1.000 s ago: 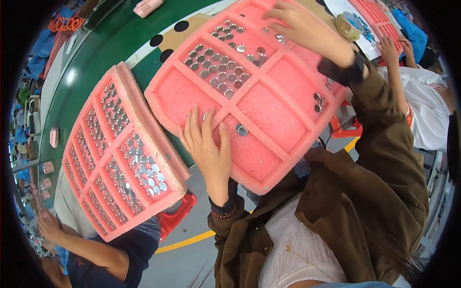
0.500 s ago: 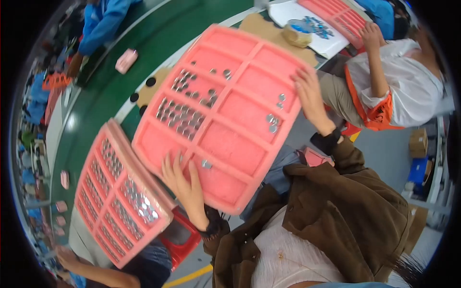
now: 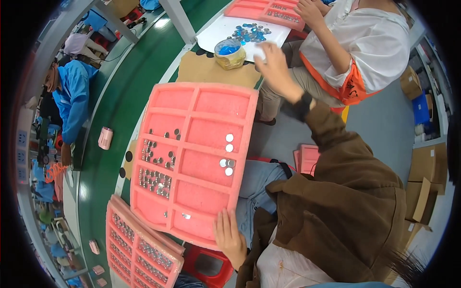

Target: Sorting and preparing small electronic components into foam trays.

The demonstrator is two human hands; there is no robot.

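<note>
At the near left lies a second tray [image 3: 144, 252] packed with small metal discs. The pink tray [image 3: 194, 158] rests on the person's lap, tilted against the green table [image 3: 120, 110]. The left hand [image 3: 230, 236] grips its near edge, fingers curled over the rim. The right hand [image 3: 276, 67], open with fingers spread, holds nothing; half a second ago it lay on the tray's far right edge.
</note>
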